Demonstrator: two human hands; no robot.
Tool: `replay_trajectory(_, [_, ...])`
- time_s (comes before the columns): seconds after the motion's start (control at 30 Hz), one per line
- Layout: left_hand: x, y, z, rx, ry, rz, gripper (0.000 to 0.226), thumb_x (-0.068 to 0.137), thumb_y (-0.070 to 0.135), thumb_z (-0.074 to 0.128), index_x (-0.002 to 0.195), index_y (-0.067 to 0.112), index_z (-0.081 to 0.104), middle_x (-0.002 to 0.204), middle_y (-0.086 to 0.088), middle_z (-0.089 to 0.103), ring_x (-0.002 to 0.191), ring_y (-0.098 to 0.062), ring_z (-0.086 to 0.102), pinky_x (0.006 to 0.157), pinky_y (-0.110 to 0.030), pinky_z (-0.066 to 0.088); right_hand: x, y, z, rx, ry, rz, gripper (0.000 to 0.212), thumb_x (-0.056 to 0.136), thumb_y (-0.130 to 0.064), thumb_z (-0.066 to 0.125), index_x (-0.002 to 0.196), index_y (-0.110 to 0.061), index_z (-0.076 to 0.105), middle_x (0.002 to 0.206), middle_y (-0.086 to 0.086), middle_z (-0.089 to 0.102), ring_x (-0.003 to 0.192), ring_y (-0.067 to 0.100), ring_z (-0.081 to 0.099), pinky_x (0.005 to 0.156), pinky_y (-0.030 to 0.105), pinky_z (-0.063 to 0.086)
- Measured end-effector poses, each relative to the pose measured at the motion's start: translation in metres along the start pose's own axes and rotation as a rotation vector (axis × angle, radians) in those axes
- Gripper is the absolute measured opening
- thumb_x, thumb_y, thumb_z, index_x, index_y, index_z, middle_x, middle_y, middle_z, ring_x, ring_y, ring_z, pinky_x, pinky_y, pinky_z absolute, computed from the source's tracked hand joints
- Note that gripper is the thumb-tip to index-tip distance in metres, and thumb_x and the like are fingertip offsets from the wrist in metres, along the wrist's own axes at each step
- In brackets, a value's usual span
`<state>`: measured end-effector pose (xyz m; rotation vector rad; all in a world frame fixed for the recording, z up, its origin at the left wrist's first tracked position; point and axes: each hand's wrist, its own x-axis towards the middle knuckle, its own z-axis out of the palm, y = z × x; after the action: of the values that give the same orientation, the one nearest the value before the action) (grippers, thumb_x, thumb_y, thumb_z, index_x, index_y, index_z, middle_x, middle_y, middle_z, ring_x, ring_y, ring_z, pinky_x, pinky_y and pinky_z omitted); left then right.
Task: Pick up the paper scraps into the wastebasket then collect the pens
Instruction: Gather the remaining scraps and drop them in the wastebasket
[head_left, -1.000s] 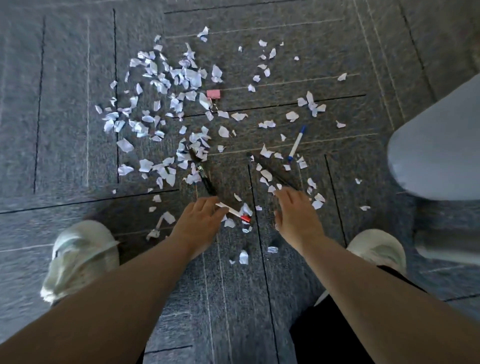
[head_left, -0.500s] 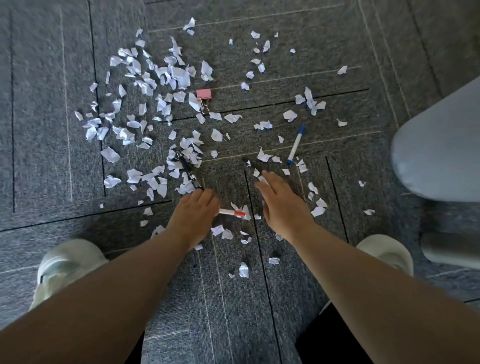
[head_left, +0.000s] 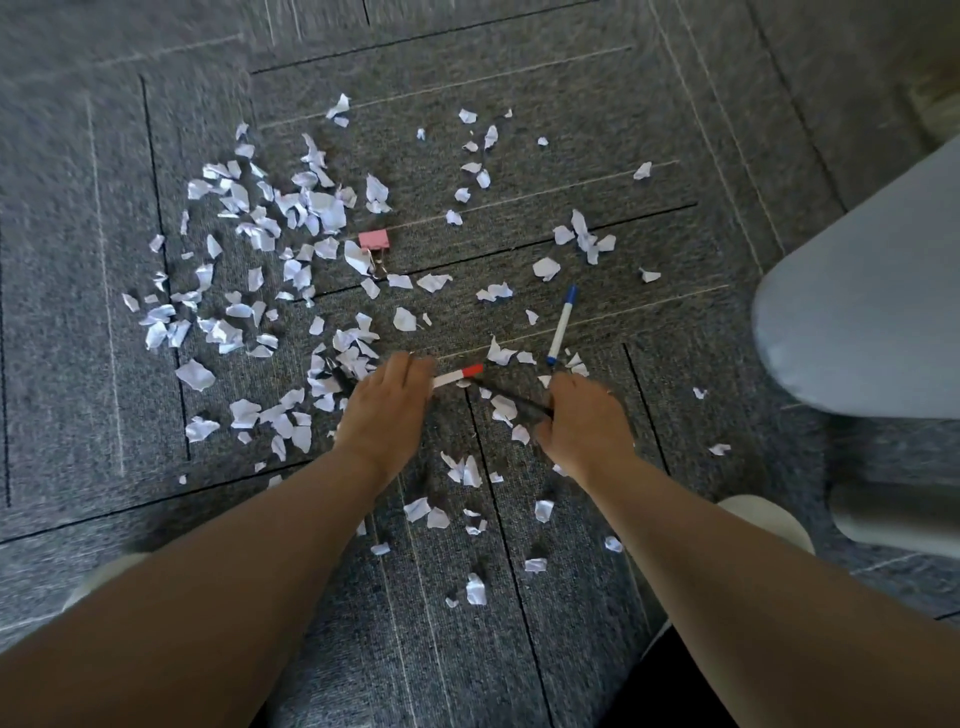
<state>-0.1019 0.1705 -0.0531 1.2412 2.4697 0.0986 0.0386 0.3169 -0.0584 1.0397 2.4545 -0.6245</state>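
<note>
Hidden or unclear: our left hand (head_left: 384, 410) covers the near end of the red-capped pen (head_left: 458, 375), fingers curled over it; we cannot tell whether they actually grip it. Our right hand (head_left: 584, 426) is closed on the black pen (head_left: 511, 399), whose near end is lost in the fist. Another dark pen (head_left: 336, 370), just left of the left hand, is half buried in scraps. A pale grey rounded object (head_left: 862, 312) is cut off at the right edge; we cannot identify it.

Surface: grey carpet tiles (head_left: 675, 130) with dark seams and thin pale lines.

Relative to the pink binder clip (head_left: 374, 240): paper scraps (head_left: 317, 208) lie thickest to its left and scatter all around; the blue-capped pen (head_left: 562, 323) lies to its right and nearer us, untouched; both hands lie nearer us.
</note>
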Motion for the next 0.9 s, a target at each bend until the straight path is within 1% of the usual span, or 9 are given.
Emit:
replay_trajectory(0.07, [0.008, 0.004, -0.008, 0.024, -0.031, -0.002, 0.053, 0.088, -0.002, 0.046, 0.137, 0.011, 0.031, 0.118, -0.012, 0.04, 0.095, -0.023, 0.05, 0.08, -0.032, 0.044, 0.004, -0.001, -0.007, 0.109, -0.038, 0.023, 0.025, 0.089, -0.016, 0.052, 0.113, -0.014, 0.045, 0.091, 0.006, 0.059, 0.081, 0.028, 0.056, 0.068, 0.036, 0.045])
replay_trajectory(0.1, [0.012, 0.007, -0.012, 0.027, -0.043, -0.001, 0.057, 0.084, -0.004, 0.048, 0.137, 0.011, 0.032, 0.119, -0.012, 0.038, 0.095, -0.024, 0.05, 0.08, -0.033, 0.045, 0.006, -0.001, -0.01, 0.092, -0.042, 0.009, 0.027, 0.091, -0.018, 0.051, 0.117, -0.016, 0.046, 0.091, 0.005, 0.061, 0.084, 0.029, 0.058, 0.072, 0.037, 0.046])
replay_trajectory(0.2, [0.023, 0.015, -0.023, 0.02, -0.042, 0.003, 0.057, 0.079, -0.009, 0.051, 0.132, 0.009, 0.039, 0.118, -0.014, 0.037, 0.095, -0.027, 0.05, 0.08, -0.034, 0.048, 0.011, 0.001, -0.015, -0.075, -0.017, -0.056, 0.025, 0.093, -0.033, 0.048, 0.115, -0.024, 0.057, 0.109, 0.0, 0.062, 0.104, 0.026, 0.054, 0.089, 0.039, 0.038])
replay_trajectory(0.3, [0.034, 0.023, -0.028, 0.028, -0.023, 0.006, 0.059, 0.076, -0.013, 0.05, 0.131, 0.009, 0.04, 0.12, -0.014, 0.036, 0.094, -0.026, 0.049, 0.077, -0.032, 0.044, 0.012, 0.004, -0.017, -0.024, 0.008, -0.06, 0.028, 0.094, -0.03, 0.048, 0.119, -0.02, 0.056, 0.118, 0.002, 0.055, 0.11, 0.025, 0.047, 0.089, 0.041, 0.042])
replay_trajectory(0.47, [0.044, 0.029, -0.03, -0.001, 0.04, 0.016, 0.062, 0.073, -0.016, 0.045, 0.129, 0.009, 0.041, 0.117, -0.012, 0.043, 0.101, -0.025, 0.046, 0.083, -0.034, 0.042, 0.009, 0.005, -0.021, 0.224, -0.002, -0.01, 0.021, 0.1, -0.024, 0.034, 0.112, -0.012, 0.046, 0.105, 0.007, 0.057, 0.081, 0.027, 0.055, 0.069, 0.04, 0.046])
replay_trajectory(0.6, [0.046, 0.035, -0.025, 0.002, 0.062, 0.065, 0.058, 0.073, -0.016, 0.043, 0.125, 0.01, 0.044, 0.113, -0.009, 0.049, 0.098, -0.023, 0.048, 0.084, -0.035, 0.043, 0.007, 0.015, -0.032, 0.266, 0.072, 0.041, 0.022, 0.101, -0.022, 0.029, 0.107, -0.01, 0.046, 0.087, 0.008, 0.063, 0.072, 0.023, 0.042, 0.095, 0.041, 0.036])
replay_trajectory(0.73, [0.06, 0.052, -0.017, 0.051, 0.0, 0.115, 0.056, 0.077, -0.01, 0.045, 0.127, 0.014, 0.042, 0.118, -0.006, 0.048, 0.106, -0.023, 0.044, 0.089, -0.033, 0.037, 0.018, 0.039, -0.032, 0.5, 0.224, 0.224, 0.021, 0.099, -0.022, 0.034, 0.106, -0.011, 0.051, 0.092, 0.009, 0.056, 0.081, 0.028, 0.052, 0.065, 0.039, 0.044])
replay_trajectory(0.8, [0.075, 0.069, -0.012, 0.08, -0.024, 0.17, 0.053, 0.08, -0.006, 0.045, 0.128, 0.015, 0.042, 0.121, -0.006, 0.048, 0.108, -0.024, 0.043, 0.089, -0.034, 0.036, 0.021, 0.059, -0.031, 0.543, 0.241, 0.307, 0.021, 0.095, -0.01, 0.038, 0.11, -0.008, 0.053, 0.102, 0.013, 0.057, 0.09, 0.031, 0.053, 0.066, 0.036, 0.043])
replay_trajectory(0.9, [0.108, 0.102, 0.0, 0.132, -0.034, 0.299, 0.051, 0.083, 0.0, 0.049, 0.13, 0.019, 0.042, 0.129, -0.003, 0.048, 0.114, -0.025, 0.041, 0.092, -0.034, 0.034, 0.022, 0.089, -0.031, 0.449, 0.234, 0.372, 0.043, 0.087, 0.004, 0.045, 0.128, -0.007, 0.045, 0.119, 0.016, 0.052, 0.107, 0.033, 0.048, 0.079, 0.038, 0.042])
